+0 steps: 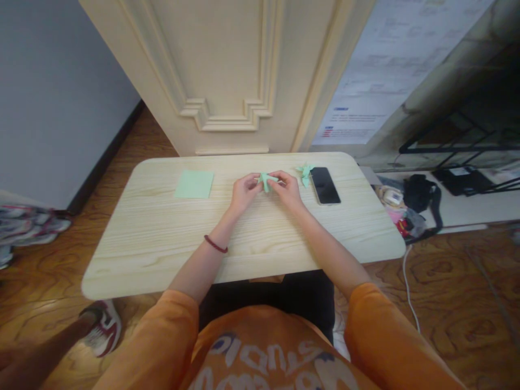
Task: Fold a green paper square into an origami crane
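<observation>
Near the back middle of the table, a small green folded-paper crane (265, 181) is pinched between my two hands. My left hand (244, 190) grips its left side with thumb and fingers, and my right hand (287, 189) grips its right side. Just right of my right hand lies a second green paper crane (306, 174), touching or very near the corner of a dark-screened phone (325, 186). To the left of my hands, a square stack or sheet of green paper (194, 184) lies flat.
The pale wooden table (162, 244) has rounded corners and stands against a cream panelled door (227, 65). Another person's leg and shoe (106, 329) show at the lower left. Past the table's right end are a black bag (418, 193) and a white cable (410, 292).
</observation>
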The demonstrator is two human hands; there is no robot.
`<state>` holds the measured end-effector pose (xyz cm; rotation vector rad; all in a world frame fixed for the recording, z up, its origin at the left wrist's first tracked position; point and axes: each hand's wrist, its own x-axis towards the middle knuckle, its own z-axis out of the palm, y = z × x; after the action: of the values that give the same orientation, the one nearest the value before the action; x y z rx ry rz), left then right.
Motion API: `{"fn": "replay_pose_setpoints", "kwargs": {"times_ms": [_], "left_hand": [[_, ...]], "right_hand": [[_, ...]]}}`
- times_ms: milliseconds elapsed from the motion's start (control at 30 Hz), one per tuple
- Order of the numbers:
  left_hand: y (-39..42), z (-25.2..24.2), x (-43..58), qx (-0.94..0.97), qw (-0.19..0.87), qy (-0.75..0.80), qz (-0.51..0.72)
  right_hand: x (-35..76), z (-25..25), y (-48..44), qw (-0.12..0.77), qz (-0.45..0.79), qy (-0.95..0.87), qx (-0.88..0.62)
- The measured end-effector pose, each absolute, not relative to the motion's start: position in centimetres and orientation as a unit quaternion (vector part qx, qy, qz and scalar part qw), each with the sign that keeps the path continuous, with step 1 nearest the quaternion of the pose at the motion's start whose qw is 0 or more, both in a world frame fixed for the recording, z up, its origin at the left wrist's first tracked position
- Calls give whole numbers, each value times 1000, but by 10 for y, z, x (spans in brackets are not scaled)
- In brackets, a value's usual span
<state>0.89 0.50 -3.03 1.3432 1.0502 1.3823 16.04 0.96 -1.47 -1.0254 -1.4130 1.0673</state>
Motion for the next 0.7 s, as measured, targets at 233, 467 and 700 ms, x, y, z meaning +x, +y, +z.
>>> {"fn": "replay_pose_setpoints", "kwargs": {"times_ms": [233, 467, 700], "left_hand": [[1, -21, 9, 563, 422, 431, 564], [1, -21, 10, 538, 451, 416, 578], [4, -21, 7, 529, 468, 417, 572]], "right_hand": [[160, -16, 10, 518, 445, -589, -432], [161, -15, 9, 533, 402, -603, -437], [159, -21, 13, 527, 429, -596, -428]]}}
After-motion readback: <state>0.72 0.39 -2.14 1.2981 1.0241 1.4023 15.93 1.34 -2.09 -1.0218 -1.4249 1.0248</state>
